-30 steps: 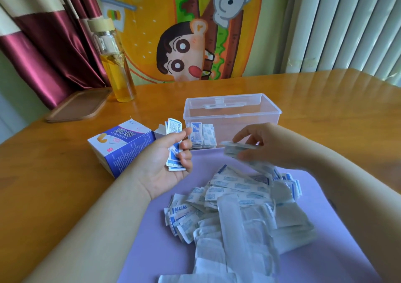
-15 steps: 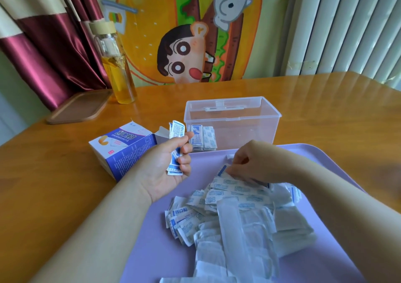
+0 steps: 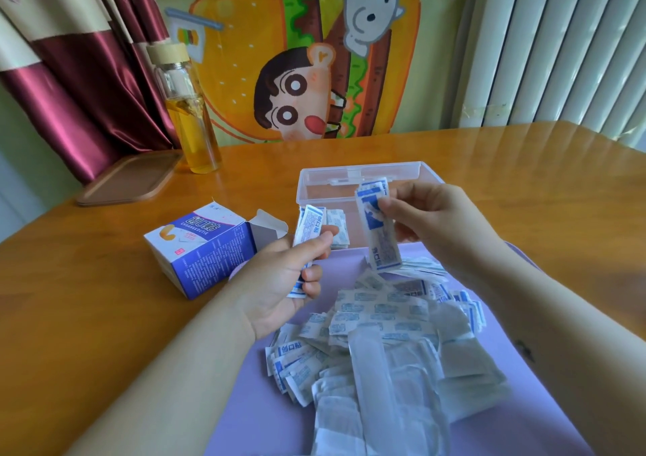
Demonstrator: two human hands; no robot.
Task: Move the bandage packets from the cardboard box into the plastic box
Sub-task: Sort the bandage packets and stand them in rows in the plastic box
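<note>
A heap of white and blue bandage packets lies on a purple mat. The open blue and white cardboard box lies on its side to the left. Behind the heap stands the clear plastic box, with a small stack of packets inside at its left end. My left hand is shut on a small stack of packets, held upright. My right hand pinches a couple of long packets that hang in front of the plastic box.
A glass bottle of yellow liquid stands at the back left beside a brown wooden tray. A red curtain, a cartoon poster and white blinds lie beyond the wooden table.
My right hand has risen from the heap with long packets pinched in it and now holds them up in front of the plastic box. My left hand has kept its stack.
</note>
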